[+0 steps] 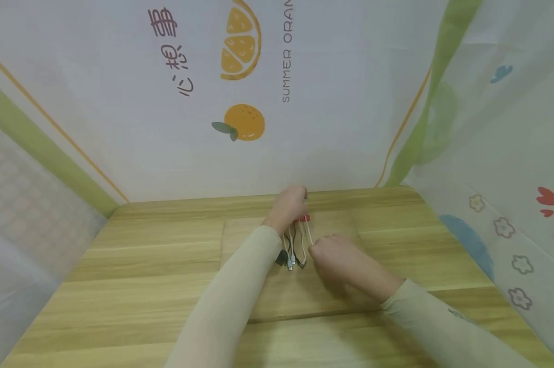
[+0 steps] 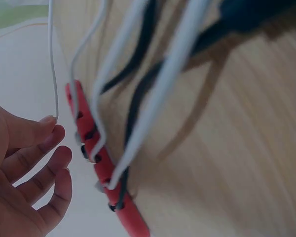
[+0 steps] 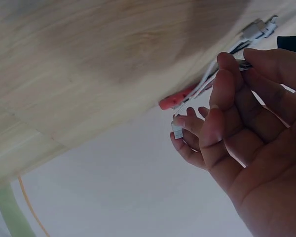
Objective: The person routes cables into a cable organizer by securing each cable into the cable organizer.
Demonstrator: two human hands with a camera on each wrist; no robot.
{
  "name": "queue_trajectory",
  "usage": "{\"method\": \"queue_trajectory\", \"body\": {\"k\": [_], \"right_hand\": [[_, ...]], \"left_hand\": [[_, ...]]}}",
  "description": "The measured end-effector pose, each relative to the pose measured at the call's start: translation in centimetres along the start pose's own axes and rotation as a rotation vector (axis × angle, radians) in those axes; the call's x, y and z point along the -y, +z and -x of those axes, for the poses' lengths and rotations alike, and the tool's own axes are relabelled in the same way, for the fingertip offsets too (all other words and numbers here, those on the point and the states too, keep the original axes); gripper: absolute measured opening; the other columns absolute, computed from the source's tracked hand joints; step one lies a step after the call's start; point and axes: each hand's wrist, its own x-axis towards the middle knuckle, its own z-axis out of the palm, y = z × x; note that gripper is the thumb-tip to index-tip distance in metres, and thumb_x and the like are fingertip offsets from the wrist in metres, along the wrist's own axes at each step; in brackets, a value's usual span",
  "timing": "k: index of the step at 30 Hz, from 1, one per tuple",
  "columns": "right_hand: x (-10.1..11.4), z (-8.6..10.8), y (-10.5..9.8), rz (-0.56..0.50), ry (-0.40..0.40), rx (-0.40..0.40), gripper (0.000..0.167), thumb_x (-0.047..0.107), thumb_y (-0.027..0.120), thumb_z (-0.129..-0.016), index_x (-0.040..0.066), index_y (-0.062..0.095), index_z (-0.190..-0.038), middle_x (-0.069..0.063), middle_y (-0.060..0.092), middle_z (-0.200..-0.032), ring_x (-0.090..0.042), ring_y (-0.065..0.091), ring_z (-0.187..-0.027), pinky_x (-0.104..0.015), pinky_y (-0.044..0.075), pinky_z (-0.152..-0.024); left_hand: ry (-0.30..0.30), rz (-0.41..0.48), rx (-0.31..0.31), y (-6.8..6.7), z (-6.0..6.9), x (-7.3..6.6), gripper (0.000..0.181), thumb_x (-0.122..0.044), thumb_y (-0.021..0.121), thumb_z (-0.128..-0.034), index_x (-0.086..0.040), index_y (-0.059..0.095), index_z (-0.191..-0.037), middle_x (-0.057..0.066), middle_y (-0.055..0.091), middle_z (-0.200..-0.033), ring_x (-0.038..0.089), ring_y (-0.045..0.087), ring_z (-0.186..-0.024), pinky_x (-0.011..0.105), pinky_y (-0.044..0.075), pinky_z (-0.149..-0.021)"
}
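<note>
A red cable holder strip (image 2: pixel 132 217) with notches lies near the far edge of the wooden surface. Several white and black cables sit in its notches, their connector ends (image 1: pixel 290 261) spread toward the near side. My left hand (image 1: pixel 288 207) is beyond the strip and pinches a thin white cable (image 2: pixel 53 59) between thumb and forefinger. Its silver USB plug (image 3: pixel 177 130) shows by the left fingers in the right wrist view. Nearer me and to the right, my right hand (image 1: pixel 341 258) pinches the other end of that cable, mostly hidden by its fingers. The cable runs straight between both hands.
Beneath the strip is a thin wooden board (image 1: pixel 300 296) on the wood-grain table (image 1: pixel 134 286). A white cloth printed with oranges (image 1: pixel 244 122) hangs behind the table's far edge. Another patterned cloth (image 1: pixel 502 194) hangs at the right. A black plug (image 1: pixel 281 257) lies among the cable ends.
</note>
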Motion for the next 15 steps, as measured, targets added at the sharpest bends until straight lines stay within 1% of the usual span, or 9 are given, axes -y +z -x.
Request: {"method": "queue_trajectory", "body": {"k": [2, 4, 5, 7, 10, 13, 15], "right_hand": [[0.02, -0.31, 0.23, 0.009, -0.001, 0.023, 0.023, 0.004, 0.074, -0.078, 0.018, 0.06, -0.065, 0.002, 0.064, -0.069, -0.015, 0.053, -0.059, -0.037, 0.05, -0.056], [0.07, -0.54, 0.41, 0.013, -0.007, 0.042, 0.024, 0.005, 0.073, -0.078, 0.018, 0.059, -0.064, 0.003, 0.063, -0.068, -0.015, 0.052, -0.058, -0.036, 0.05, -0.055], [0.1, -0.62, 0.48, 0.014, -0.012, 0.048, 0.025, 0.005, 0.073, -0.078, 0.018, 0.059, -0.063, 0.003, 0.063, -0.067, -0.015, 0.052, -0.058, -0.036, 0.049, -0.055], [0.16, -0.73, 0.55, 0.021, -0.016, 0.053, 0.025, 0.006, 0.074, -0.079, 0.018, 0.059, -0.063, 0.003, 0.063, -0.067, -0.015, 0.052, -0.059, -0.036, 0.05, -0.056], [0.24, -0.76, 0.53, 0.034, -0.018, 0.047, 0.025, 0.008, 0.076, -0.082, 0.017, 0.06, -0.065, 0.001, 0.063, -0.067, -0.016, 0.053, -0.061, -0.036, 0.05, -0.059], [0.34, -0.71, 0.52, 0.034, -0.022, 0.041, 0.024, 0.009, 0.075, -0.084, 0.016, 0.061, -0.066, 0.0, 0.064, -0.068, -0.017, 0.054, -0.062, -0.037, 0.051, -0.06], [0.36, -0.68, 0.59, 0.032, -0.02, 0.045, 0.023, 0.009, 0.074, -0.085, 0.015, 0.062, -0.067, -0.001, 0.064, -0.069, -0.018, 0.054, -0.062, -0.037, 0.051, -0.06]], "left_hand": [[-0.004, -0.006, 0.009, 0.12, -0.04, 0.14, 0.007, -0.003, 0.061, -0.0957, -0.007, 0.066, -0.095, 0.003, 0.061, -0.086, 0.015, 0.05, -0.073, 0.029, 0.047, -0.063], [-0.005, -0.011, 0.013, 0.23, -0.08, 0.25, 0.014, -0.002, 0.06, -0.0962, -0.009, 0.061, -0.085, 0.001, 0.053, -0.078, 0.015, 0.044, -0.067, 0.028, 0.038, -0.056], [-0.006, -0.016, 0.01, 0.28, -0.11, 0.27, 0.017, -0.002, 0.061, -0.096, -0.011, 0.059, -0.081, 0.0, 0.051, -0.075, 0.015, 0.043, -0.065, 0.028, 0.036, -0.055], [-0.008, -0.02, -0.002, 0.38, -0.19, 0.27, 0.022, -0.004, 0.063, -0.0954, -0.014, 0.056, -0.077, -0.003, 0.05, -0.073, 0.014, 0.044, -0.064, 0.027, 0.035, -0.053], [-0.006, -0.019, -0.01, 0.51, -0.41, 0.18, 0.027, -0.004, 0.065, -0.095, -0.015, 0.054, -0.074, -0.003, 0.05, -0.071, 0.014, 0.044, -0.063, 0.027, 0.035, -0.053], [-0.007, -0.027, -0.011, 0.65, -0.65, 0.1, 0.027, -0.005, 0.067, -0.0943, -0.014, 0.055, -0.072, -0.003, 0.053, -0.07, 0.013, 0.047, -0.062, 0.028, 0.037, -0.053], [-0.009, -0.038, -0.01, 0.71, -0.75, 0.02, 0.025, -0.006, 0.069, -0.0938, -0.014, 0.058, -0.073, -0.003, 0.058, -0.071, 0.013, 0.051, -0.062, 0.027, 0.04, -0.054]]}}
